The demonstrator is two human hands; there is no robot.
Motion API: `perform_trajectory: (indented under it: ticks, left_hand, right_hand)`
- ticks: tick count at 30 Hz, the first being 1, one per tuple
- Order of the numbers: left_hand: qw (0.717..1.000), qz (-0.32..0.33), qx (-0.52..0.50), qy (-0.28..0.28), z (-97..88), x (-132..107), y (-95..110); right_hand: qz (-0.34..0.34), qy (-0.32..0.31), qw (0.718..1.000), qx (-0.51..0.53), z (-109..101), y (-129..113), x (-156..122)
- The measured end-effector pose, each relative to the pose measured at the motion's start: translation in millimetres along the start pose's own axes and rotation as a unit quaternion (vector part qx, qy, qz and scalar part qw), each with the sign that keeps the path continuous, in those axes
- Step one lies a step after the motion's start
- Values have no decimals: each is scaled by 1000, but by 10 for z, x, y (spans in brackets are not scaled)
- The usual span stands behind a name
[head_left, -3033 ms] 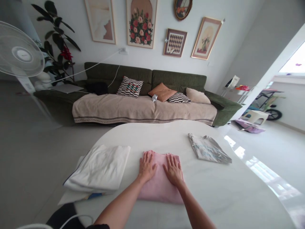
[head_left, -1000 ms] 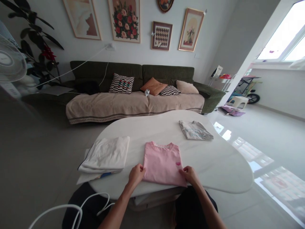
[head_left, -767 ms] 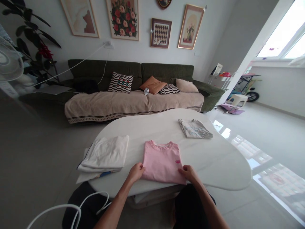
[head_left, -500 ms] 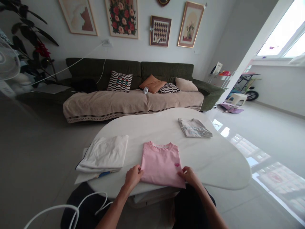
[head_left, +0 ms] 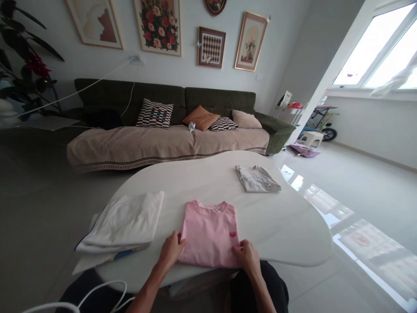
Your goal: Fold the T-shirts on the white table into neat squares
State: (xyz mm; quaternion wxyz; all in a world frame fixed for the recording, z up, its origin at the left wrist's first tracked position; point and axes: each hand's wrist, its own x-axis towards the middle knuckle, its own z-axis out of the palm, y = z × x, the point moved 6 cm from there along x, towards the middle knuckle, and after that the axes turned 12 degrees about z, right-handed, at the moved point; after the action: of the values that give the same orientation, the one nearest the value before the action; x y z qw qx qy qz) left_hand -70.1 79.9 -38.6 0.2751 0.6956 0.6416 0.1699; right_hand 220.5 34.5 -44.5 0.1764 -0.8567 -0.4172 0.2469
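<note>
A folded pink T-shirt [head_left: 208,230] lies collar away from me near the front edge of a white oval table [head_left: 286,230]. My left hand [head_left: 171,251] is closed on the shirt's near left corner. My right hand [head_left: 247,255] is closed on its near right corner. A small red mark shows on the shirt's right side.
A stack of folded white garments [head_left: 125,224] sits at the table's left. A folded grey shirt [head_left: 256,179] lies at the far right. A green sofa [head_left: 169,117] with cushions stands behind the table. A white cable [head_left: 84,298] loops at the lower left.
Three seconds ago both palms lay flat on the pink bundle. The shirt now lies neatly folded with its front up, and both hands hold its near corners. The view has shifted left.
</note>
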Motion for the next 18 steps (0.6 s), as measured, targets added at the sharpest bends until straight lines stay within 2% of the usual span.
perform_trajectory:
  ticks: [4,6,8,10,13,16,18]
  left_hand:
    - [981,15,-190,-37,129,68,-75]
    - [954,26,-295,-44,193,22,-14]
    - [926,6,-374,-53,271,-71,88]
    - [911,-17,-409,-55,337,-169,227]
    - [907,-31,-418,-48,378,-219,479]
    - [892,-45,-440,-89,430,-84,780]
    - [876,-37,-466,-114,454,132,1022]
  right_hand:
    - [-13,-46,995,84,-8,18,229]
    - [3,-74,987,142,-28,92,350]
    - [24,-102,976,190,-38,193,458]
    - [44,-142,963,225,-23,287,557]
    - [58,-206,937,276,-25,347,710]
    - [50,-234,922,304,-191,285,899]
    - [37,-239,912,331,-422,176,1053]
